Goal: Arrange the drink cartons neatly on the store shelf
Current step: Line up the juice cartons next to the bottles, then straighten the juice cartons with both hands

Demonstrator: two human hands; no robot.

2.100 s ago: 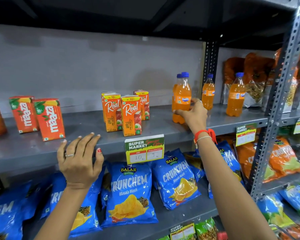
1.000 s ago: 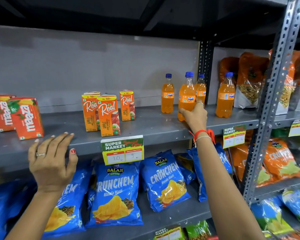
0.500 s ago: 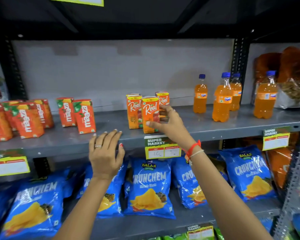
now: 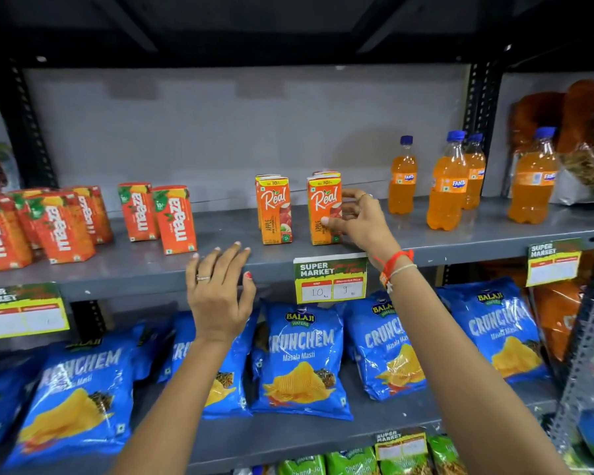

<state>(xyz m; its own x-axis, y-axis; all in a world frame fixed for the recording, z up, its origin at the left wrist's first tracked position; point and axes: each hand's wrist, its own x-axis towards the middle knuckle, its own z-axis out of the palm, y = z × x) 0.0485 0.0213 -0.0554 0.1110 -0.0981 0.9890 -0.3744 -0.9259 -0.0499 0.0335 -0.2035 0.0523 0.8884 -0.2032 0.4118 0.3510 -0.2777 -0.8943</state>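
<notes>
On the grey shelf [image 4: 374, 250] stand orange Real apple cartons. My right hand [image 4: 359, 222] grips the right Real carton [image 4: 323, 204] from its right side, thumb across its front; another carton peeks out behind it. A second Real carton [image 4: 275, 209] stands apart to the left, with one more behind it. Further left are two Maaza cartons [image 4: 158, 216] and a looser group of several Maaza cartons [image 4: 45, 224]. My left hand [image 4: 220, 289] rests flat on the shelf's front edge, fingers spread, holding nothing.
Several Fanta bottles [image 4: 448, 186] stand on the shelf to the right of my right hand. A yellow price tag [image 4: 330, 279] hangs on the shelf edge. Blue chip bags [image 4: 302, 358] fill the shelf below. A steel upright [image 4: 583, 344] is at right.
My right hand left the Fanta bottle, came left to the Real cartons and took hold of the front right one; it now stands apart from the left carton. The view swung left.
</notes>
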